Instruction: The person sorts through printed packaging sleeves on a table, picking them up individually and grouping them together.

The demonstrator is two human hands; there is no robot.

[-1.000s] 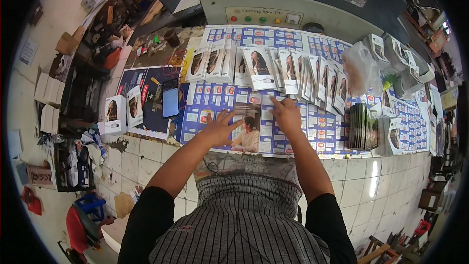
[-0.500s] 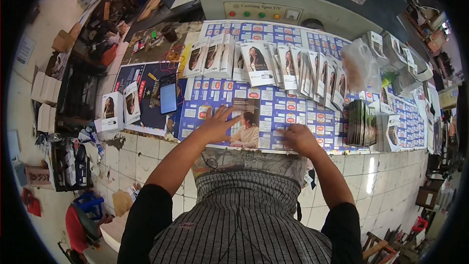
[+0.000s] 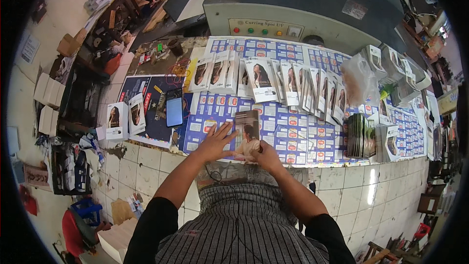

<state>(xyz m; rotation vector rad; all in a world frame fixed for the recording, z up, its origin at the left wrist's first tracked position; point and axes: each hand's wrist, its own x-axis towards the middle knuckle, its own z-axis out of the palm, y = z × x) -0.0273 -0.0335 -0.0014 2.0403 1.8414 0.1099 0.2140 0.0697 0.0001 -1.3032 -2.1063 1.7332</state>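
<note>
A brown-toned printed leaflet with a picture of a person in a pale top lies flat near the front edge of the table. My left hand rests at its left side, fingers stretched out and lying flat, the tips touching the leaflet's edge. At the lower right edge of the leaflet, my right hand has its fingers pinched together on the paper. Beneath both hands are blue printed sheets covering the table.
White picture cartons lean in an overlapping row beyond my hands. A phone and two more cartons lie left. Stacked dark leaflets and a clear plastic bag are right. A grey machine stands behind.
My right hand has moved left from the blue sheet to the leaflet's lower right edge and closed on it. My left hand stays at the leaflet's left side. The view has shifted slightly.
</note>
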